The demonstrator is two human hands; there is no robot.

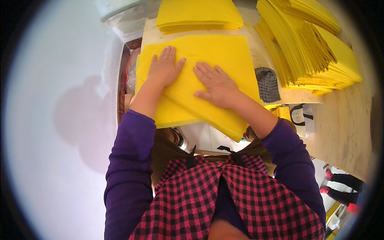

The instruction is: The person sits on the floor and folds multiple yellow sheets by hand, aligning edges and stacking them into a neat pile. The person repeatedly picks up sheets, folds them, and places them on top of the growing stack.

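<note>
Flat yellow fabric sheets (216, 52) lie before me on a pale wooden table, the top one turned at an angle so that a corner hangs past the near edge. My left hand (165, 67) rests flat on the upper left part of the top sheet, fingers spread. Palm down on the same sheet, my right hand (218, 86) lies right of the middle with its fingers stretched out. Neither hand grips anything. How many layers are under my palms cannot be made out.
Beyond the sheets lies another yellow pile (198, 14). Thick stacks of folded yellow fabric (300, 44) stand at the right, near a dark grey textured cloth (267, 85). A white wall (52, 140) rises at the left. Another person's legs (346, 188) show at the lower right.
</note>
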